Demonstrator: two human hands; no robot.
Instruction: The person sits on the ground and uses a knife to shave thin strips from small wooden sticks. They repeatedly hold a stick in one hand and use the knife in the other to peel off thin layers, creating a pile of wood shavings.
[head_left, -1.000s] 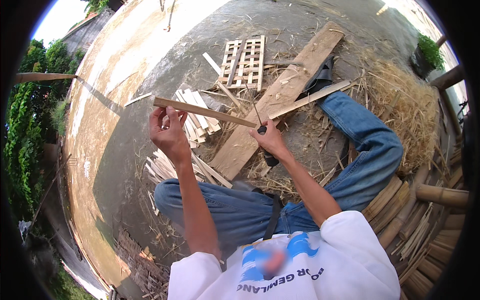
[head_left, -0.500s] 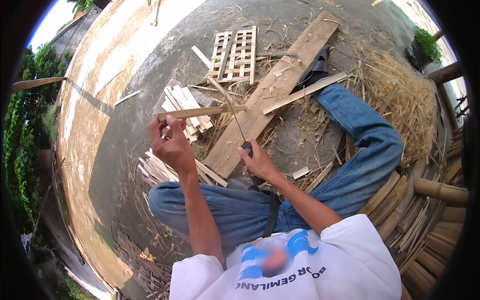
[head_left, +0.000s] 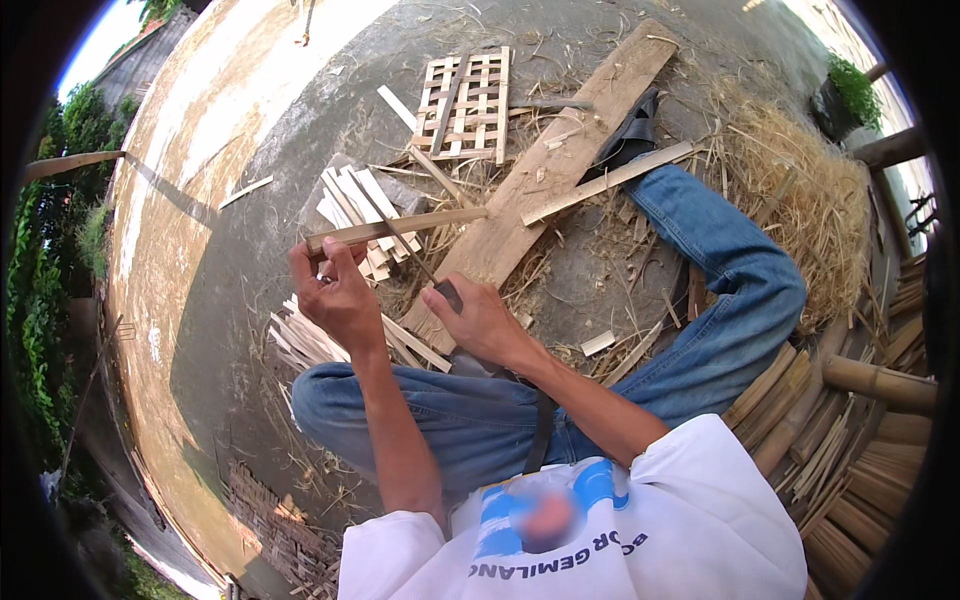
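My left hand [head_left: 338,305] pinches the left end of a flat bamboo strip [head_left: 440,219]. The strip's other end reaches over a long wooden board [head_left: 575,150] and appears to rest on it. In my right hand [head_left: 488,322] is the dark handle of a knife [head_left: 418,258], its narrow blade slanting up and left across the strip, close to my left fingers. Whether the edge bites into the bamboo I cannot tell. Pale split slats [head_left: 345,200] lie in a pile just beyond the strip, and another bundle of slats [head_left: 308,332] is beside my left knee.
A woven bamboo lattice panel [head_left: 490,105] lies past the slats. A loose flat strip [head_left: 610,182] crosses the board towards my right foot. Shavings [head_left: 790,200] are heaped right of my bent leg. Bamboo poles [head_left: 880,382] and split lengths are stacked at the lower right.
My right hand has moved left and slightly nearer to me, bringing the knife blade along the strip towards my left hand. The left hand keeps its hold, shifted slightly left.
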